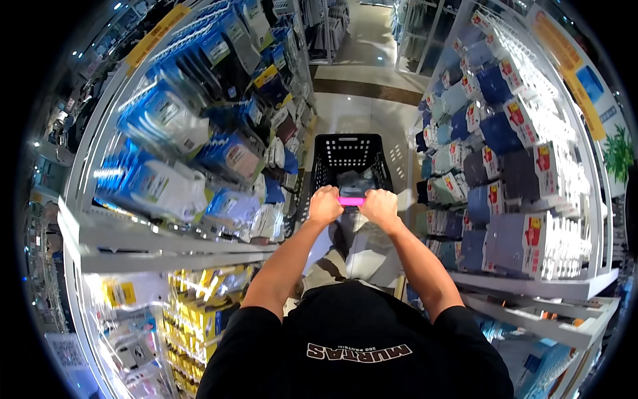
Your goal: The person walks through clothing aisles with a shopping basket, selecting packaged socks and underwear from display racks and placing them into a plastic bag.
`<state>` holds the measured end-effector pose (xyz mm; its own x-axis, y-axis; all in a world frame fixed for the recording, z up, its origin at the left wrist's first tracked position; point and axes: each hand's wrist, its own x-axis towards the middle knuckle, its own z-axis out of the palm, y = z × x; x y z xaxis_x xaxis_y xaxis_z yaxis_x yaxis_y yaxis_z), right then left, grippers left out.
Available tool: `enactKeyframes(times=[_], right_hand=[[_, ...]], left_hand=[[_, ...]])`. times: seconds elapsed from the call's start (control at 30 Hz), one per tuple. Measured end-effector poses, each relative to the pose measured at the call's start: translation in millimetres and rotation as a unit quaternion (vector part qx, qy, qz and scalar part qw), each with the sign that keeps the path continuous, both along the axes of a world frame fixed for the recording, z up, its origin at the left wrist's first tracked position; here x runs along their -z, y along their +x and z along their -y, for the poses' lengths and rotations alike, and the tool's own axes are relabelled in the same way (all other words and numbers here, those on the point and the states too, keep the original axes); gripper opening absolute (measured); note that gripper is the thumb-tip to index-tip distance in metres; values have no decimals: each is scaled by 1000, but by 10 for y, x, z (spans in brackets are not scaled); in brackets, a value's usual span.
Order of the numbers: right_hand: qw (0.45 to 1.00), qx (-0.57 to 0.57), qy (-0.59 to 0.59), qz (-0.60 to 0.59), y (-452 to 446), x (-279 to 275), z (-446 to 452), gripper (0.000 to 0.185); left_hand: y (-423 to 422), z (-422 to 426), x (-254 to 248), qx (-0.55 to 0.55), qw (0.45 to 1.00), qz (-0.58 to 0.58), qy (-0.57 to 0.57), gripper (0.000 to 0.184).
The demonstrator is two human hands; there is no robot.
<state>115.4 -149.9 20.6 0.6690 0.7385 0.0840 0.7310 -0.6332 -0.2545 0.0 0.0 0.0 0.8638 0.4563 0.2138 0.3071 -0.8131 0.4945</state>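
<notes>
My left hand (325, 205) and my right hand (379, 207) are wrapped side by side around a bright pink handle (351, 201). A short stretch of the handle shows between them. Just beyond it is a black plastic shopping basket (348, 146) with square holes in its walls, as on a shopping cart. Something dark and partly see-through (355, 179) lies at the bottom of the basket; its kind is hard to make out. Both arms reach forward from my black T-shirt (359, 332).
Racks of packaged goods, many in blue and white packs (169, 126), line the left side. On the right hang folded textiles (525, 173) with red and white labels. A tiled aisle floor (365, 110) runs ahead, crossed by a brown strip (372, 91). Yellow packs (193, 319) hang lower left.
</notes>
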Motion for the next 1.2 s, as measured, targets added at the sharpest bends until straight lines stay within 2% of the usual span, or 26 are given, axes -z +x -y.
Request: enactKeyframes(times=[0.07, 0.1, 0.17, 0.2, 0.4, 0.57, 0.67, 0.93, 1.2], right_hand=[[1000, -1, 7, 5, 51, 32, -61, 24], [1000, 0, -21, -3, 470, -13, -310, 24], [998, 4, -51, -33, 535, 26, -350, 24], [1000, 6, -14, -12, 771, -38, -685, 24], [1000, 3, -6, -1, 1433, -52, -1253, 24], [1000, 25, -14, -9, 1821, -75, -1653, 25], [996, 48, -62, -40, 2151, 7, -1872, 30], [998, 40, -35, -45, 2940, -41, -2291, 25], [992, -72, 5, -103, 3785, -204, -2521, 29]], left_hand=[[50, -84, 22, 4, 1000, 18, 15, 13], [460, -307, 45, 5, 1000, 22, -10, 12], [517, -328, 88, 7, 999, 14, -34, 11], [781, -693, -5, 11, 999, 29, -10, 10], [1513, -1320, 25, 16, 999, 31, -7, 5], [1985, -1705, 33, 5, 1000, 2, 21, 7], [2262, -1887, 6, 1, 1000, 1, 31, 8], [3071, -2361, 1, 17, 999, 22, 26, 8], [3740, -2645, -20, -16, 1000, -20, 12, 19]])
